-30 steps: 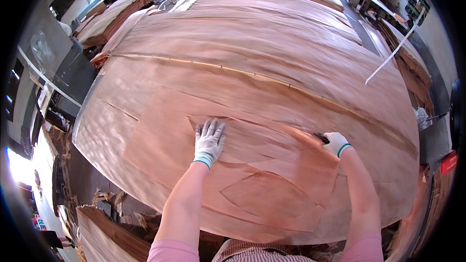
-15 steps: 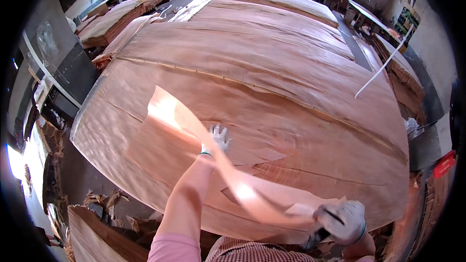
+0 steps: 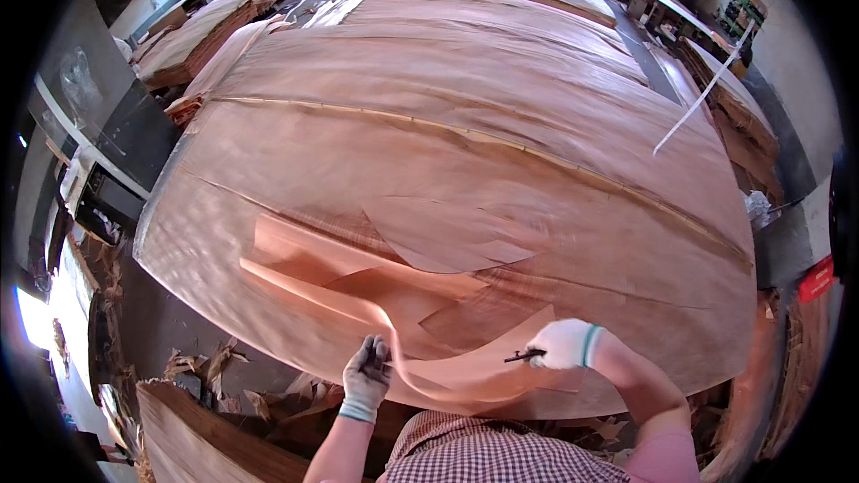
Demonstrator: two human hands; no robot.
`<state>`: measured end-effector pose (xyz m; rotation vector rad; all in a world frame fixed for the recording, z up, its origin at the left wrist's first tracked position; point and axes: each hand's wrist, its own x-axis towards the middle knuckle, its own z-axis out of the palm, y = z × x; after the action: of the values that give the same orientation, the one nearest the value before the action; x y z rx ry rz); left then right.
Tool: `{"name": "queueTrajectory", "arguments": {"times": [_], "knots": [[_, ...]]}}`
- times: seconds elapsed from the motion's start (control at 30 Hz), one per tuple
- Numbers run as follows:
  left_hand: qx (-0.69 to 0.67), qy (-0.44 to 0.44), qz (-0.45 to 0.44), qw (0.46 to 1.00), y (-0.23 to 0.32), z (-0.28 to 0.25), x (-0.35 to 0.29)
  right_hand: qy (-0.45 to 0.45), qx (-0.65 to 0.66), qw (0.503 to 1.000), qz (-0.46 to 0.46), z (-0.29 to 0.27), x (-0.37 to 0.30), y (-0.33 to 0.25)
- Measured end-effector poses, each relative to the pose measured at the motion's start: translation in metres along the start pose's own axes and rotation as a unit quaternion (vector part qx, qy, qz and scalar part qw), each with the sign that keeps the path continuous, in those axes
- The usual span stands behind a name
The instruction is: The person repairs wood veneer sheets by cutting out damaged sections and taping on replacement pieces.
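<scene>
A loose reddish-brown wood veneer sheet (image 3: 313, 291) lies rippled and folded at the near side of a broad veneer stack (image 3: 582, 259). Its near edge curls up sharply beside my left hand (image 3: 367, 380), whose gloved fingers are bent and closed at that raised edge. Above the sheet's right end, my gloved right hand (image 3: 565, 344) is closed around a small dark hand tool (image 3: 524, 356); its slim end points left and its exact kind is unclear. Torn, darker patches of veneer show in the stack's surface between and beyond my hands.
A long raised seam (image 3: 465, 132) crosses the stack. Further veneer stacks (image 3: 215, 31) stand at the back left and along the right. Scrap veneer (image 3: 210, 367) litters the floor at the near left, beside a veneer pile (image 3: 197, 429). A white rod (image 3: 702, 98) slants at the right.
My left hand has lifted off the surface and come back toward me to the sheet's edge. My right hand has moved left and away from my body. The raised, twisting veneer sheet has dropped.
</scene>
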<state>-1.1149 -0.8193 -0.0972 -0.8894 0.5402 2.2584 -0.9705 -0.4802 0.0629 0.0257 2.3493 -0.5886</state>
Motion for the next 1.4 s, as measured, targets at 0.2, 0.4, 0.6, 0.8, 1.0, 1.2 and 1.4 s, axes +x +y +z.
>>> {"name": "queueTrajectory", "arguments": {"times": [0.2,0.4,0.6,0.8,1.0,1.2,1.4], "knots": [[0.006,-0.055,0.054,0.997,0.005,-0.028,-0.016,0.286,0.012,0.958,-0.026,-0.029,0.166,-0.048],[0.101,-0.087,0.084,0.987,-0.004,-0.015,-0.012,0.339,-0.089,0.935,-0.053,-0.038,0.264,-0.104],[0.110,-0.118,0.074,0.984,-0.017,0.012,-0.023,0.290,0.003,0.956,-0.041,0.010,0.207,-0.123],[0.157,-0.232,0.050,0.959,-0.069,0.056,-0.056,0.198,0.205,0.958,-0.015,0.029,0.089,-0.098],[0.265,-0.353,-0.023,0.897,-0.164,0.102,-0.100,0.394,0.236,0.887,-0.039,0.055,-0.016,-0.026],[0.426,-0.380,-0.120,0.813,-0.222,0.080,-0.158,0.500,0.237,0.829,0.081,0.054,-0.154,0.160],[0.491,-0.204,-0.127,0.837,-0.274,0.000,-0.184,0.638,0.026,0.713,0.290,0.052,-0.295,0.395]]}}
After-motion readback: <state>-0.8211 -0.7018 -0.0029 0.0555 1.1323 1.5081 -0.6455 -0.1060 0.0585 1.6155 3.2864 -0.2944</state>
